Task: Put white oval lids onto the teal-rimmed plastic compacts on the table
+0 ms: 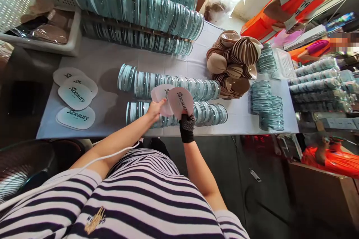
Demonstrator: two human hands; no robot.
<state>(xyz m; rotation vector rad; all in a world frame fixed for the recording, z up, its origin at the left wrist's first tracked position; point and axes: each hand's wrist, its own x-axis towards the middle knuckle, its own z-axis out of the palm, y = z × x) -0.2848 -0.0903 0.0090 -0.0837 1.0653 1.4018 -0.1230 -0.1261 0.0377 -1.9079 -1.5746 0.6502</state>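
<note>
Left hand (156, 110) pinching left card (159, 94), gloved right hand (187, 122) clamped on right card (181, 100), near edges. I'd guess light, stiffish, slick; grip rims.

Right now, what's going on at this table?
A person holds rounded pieces over two rows of teal packs: one in the bare left hand, one, printed "beauty", in the gloved right hand. More printed pieces lie on the table to the left; beige cup-shaped pieces are piled to the right.
</note>
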